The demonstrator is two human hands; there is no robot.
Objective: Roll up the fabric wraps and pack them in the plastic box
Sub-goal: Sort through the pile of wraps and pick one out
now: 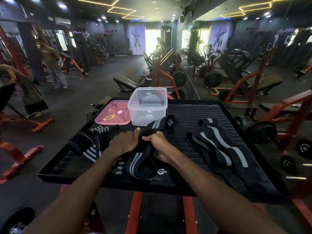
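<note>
1. A person stands at a black ribbed tray [194, 108] in a gym, both bare arms reaching forward over it; the tray's raised rim looks meant to keep loose things from sliding off

2. The left hand [124, 143] and right hand [159, 146] sit close together at the tray's middle, each closed around the same black wrap with grey stripes [140, 162]; gripping it at one spot with both hands suits starting a tight roll

3. The rest of that wrap trails in a loop toward the person, with another length [160, 123] reaching toward the box, so slack is free to feed into the roll

4. A clear plastic box [147, 107] stands open at the tray's far edge, just beyond the hands, seemingly empty and within easy reach for packing

5. Its pink lid [112, 114] lies flat just left of the box, off so the opening is clear

6. A second long wrap [217, 146] lies unrolled to the right, well apart from the hands, and a striped wrap [87, 146] lies heaped to the left; a small striped bundle [98, 130] sits near the lid, whether rolled I cannot tell

7. Judging by this, the task is at an early stage, nothing packed yet
</note>
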